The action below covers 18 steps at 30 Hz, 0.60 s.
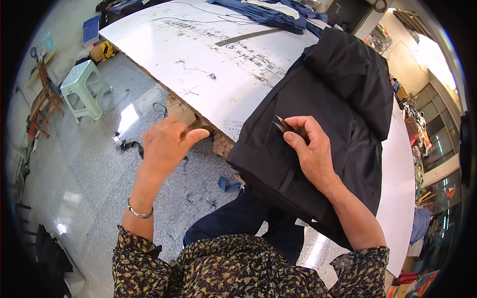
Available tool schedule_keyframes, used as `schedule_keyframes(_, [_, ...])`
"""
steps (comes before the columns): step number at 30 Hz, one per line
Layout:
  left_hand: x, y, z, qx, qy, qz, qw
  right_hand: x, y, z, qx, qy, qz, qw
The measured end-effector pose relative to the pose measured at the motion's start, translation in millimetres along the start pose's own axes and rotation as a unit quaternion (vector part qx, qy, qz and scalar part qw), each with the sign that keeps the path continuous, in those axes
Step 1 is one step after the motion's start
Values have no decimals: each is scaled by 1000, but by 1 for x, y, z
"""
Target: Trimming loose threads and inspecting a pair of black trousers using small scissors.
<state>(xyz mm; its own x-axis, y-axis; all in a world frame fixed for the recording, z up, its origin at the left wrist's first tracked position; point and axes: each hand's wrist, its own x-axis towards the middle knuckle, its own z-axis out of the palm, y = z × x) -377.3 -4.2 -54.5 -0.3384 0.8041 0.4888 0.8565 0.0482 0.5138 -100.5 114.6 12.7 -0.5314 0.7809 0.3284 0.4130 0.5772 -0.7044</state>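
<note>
My right hand (312, 151) grips a pair of thread snips (284, 124) between thumb and fingers. Two pointed metal blades stick out to the left, slightly apart, while the rest of the tool is hidden in the palm. Beneath them a black garment (298, 100) is spread over the table corner, with its front part hanging past the edge. A thick black fold is bunched on its far right side. My left hand (166, 139) is raised over the floor, left of the garment and apart from it. Its thumb points right and its fingers curl under, so their tips are hidden.
The white tabletop (149, 48) bears printed marks and loose thread ends. A dark flat strip (246, 36) and folded blue cloth (268, 16) lie farther back. A pale green plastic stool (85, 89) stands on the floor at left. Fabric scraps (228, 184) lie below the table edge.
</note>
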Motion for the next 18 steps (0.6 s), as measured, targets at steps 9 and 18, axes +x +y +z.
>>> schedule_keyframes(9, [7, 64, 26, -219, -111, -6, 969, -3, 1, 2, 4, 7, -4, 1000])
schedule_keyframes(18, [-2, 52, 15, -313, -112, -52, 942, -3, -3, 2, -28, 1, -24, 999])
